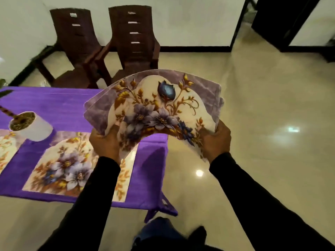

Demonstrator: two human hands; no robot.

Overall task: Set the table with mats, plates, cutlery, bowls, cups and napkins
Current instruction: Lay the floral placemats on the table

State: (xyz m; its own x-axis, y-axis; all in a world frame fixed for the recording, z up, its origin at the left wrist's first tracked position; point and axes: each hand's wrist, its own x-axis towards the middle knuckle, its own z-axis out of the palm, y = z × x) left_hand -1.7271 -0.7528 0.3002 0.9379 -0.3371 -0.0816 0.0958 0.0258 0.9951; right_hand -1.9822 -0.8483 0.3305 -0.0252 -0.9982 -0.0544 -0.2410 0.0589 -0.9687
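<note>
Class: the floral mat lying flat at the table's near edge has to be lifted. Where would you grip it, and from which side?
Grip the mat by its near edge, coming from the front of the table. It lies flat and thin, so only an edge by the table's rim likely lets fingers slip under. The pot crowds its far corner, and both hands, left hand and right hand, hold the bowed mats.

The fingers of both hands are hidden behind the bowed mat (155,109). The left picture edge cuts off the desk (59,107), a second flat mat (7,147) and a plant stem (4,108) rising from the white pot (30,126). The dark chairs (101,48) are blurred
</note>
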